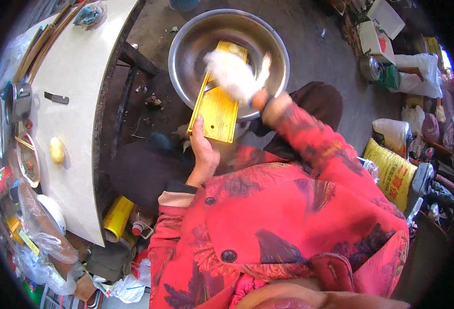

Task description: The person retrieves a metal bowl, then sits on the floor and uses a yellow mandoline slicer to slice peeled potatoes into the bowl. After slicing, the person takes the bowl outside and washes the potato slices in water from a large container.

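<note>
A yellow slicer (214, 116) leans at a slant, its far end inside a wide metal basin (281, 62) and its near end toward my body. My left hand (204, 153) is closed on that near end, with the thumb on its upper face. Over the slicer's middle, my right hand (232, 77) is smeared by motion and looks covered in something white, perhaps a glove or cloth. Its fingers and anything under them cannot be made out. Part of the slicer's blade slot shows beside it.
At left stands a pale table (77, 118) bearing a yellow oval vegetable (57, 150), a dark knife blade (57, 97), a plate with chopsticks (27, 159) and a metal pot (18, 102). A yellow sack (390, 172) and bags line the right side. A yellow cylinder (118, 219) lies below the table.
</note>
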Motion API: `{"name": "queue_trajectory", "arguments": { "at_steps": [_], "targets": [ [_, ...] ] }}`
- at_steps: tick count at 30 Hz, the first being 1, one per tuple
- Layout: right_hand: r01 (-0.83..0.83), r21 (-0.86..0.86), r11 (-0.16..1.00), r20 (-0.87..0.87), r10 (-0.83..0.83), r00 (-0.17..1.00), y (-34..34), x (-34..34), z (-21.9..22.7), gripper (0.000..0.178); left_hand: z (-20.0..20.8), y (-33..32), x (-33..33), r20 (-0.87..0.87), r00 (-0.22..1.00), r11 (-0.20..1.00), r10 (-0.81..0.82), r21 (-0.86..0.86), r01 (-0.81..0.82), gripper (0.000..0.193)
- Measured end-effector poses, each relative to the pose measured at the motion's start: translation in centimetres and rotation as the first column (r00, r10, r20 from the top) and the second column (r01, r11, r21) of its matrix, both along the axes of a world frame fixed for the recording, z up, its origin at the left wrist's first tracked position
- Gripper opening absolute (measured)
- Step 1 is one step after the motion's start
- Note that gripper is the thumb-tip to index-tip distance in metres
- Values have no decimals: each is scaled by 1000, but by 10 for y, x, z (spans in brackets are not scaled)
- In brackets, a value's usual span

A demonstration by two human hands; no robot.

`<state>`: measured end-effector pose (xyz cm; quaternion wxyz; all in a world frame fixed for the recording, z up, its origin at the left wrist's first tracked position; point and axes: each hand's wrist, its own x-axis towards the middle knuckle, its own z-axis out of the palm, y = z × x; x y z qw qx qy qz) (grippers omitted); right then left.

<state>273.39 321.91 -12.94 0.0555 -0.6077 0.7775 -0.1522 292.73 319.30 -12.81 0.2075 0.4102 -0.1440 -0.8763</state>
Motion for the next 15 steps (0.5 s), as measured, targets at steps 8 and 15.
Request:
{"name": "queue_trajectory", "arguments": {
  "at_steps": [8, 15],
  "targets": [
    [67, -111, 992, 254, -37, 966, -2, 30, 13, 33, -1, 1, 1, -40, 999, 1000, -1, -7, 1, 43],
    [72, -151, 986, 169, -46, 985, -2, 19, 4, 35, -1, 0, -1, -48, 999, 998, -13, -67, 10, 45]
  ]
}}
